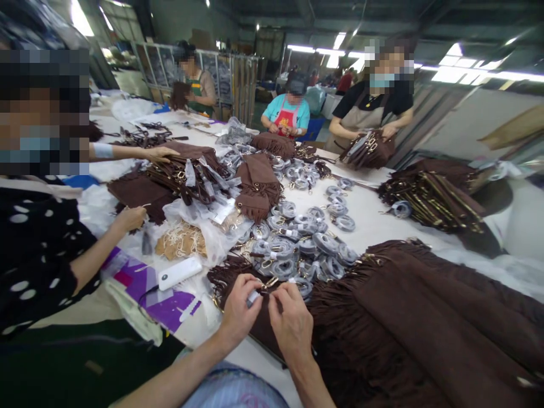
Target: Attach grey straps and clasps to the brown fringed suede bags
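Observation:
My left hand point(241, 306) is closed in a pinch on a small grey-white wrapped piece point(254, 297), partly covered by the fingers. Close beside it, my right hand point(292, 317) has thumb and fingers pressed together. Whatever it pinches is too small to make out. A gold metal clasp point(270, 283) shows just beyond the fingertips. Under both hands lies a dark brown fringed bag point(266, 328), partly hidden by them. Coiled straps in grey wrapping point(293, 249) are heaped right behind the hands.
Large brown fringed bags point(408, 300) are piled on the right, with more zippered bags point(437, 198) behind. A white device point(179, 273) with a cable lies on purple sheeting point(144, 292). A co-worker's hand point(131, 217) is at the left; other people work across the table.

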A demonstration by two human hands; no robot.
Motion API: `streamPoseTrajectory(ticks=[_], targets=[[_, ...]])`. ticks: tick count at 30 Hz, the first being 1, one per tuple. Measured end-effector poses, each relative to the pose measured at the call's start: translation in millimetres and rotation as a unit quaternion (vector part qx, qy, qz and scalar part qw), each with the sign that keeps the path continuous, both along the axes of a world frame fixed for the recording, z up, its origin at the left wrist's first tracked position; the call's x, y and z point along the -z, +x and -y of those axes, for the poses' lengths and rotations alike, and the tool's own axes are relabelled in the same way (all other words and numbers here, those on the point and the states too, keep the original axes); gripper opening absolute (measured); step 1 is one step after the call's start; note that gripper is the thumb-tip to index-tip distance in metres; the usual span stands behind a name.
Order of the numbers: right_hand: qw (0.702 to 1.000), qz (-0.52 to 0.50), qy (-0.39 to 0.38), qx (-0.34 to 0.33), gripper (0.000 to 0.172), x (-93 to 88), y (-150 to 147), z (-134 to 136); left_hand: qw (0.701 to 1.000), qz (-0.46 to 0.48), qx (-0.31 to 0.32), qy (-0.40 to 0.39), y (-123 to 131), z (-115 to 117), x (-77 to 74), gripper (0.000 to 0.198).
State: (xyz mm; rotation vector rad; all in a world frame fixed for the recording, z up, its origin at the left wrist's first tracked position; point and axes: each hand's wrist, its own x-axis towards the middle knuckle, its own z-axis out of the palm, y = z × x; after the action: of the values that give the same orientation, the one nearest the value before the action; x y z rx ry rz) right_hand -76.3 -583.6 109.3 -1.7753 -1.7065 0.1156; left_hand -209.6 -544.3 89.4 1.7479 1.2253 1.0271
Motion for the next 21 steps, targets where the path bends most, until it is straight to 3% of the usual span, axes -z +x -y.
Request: streamPoseTrajectory(ticks=[21], targets=[[0.999,0.026,-0.021,0.028,0.018,4.2,-4.2,6.6,0.993,-0.086,-0.008,0.086,-3.3,2.1,6.4,0.019]])
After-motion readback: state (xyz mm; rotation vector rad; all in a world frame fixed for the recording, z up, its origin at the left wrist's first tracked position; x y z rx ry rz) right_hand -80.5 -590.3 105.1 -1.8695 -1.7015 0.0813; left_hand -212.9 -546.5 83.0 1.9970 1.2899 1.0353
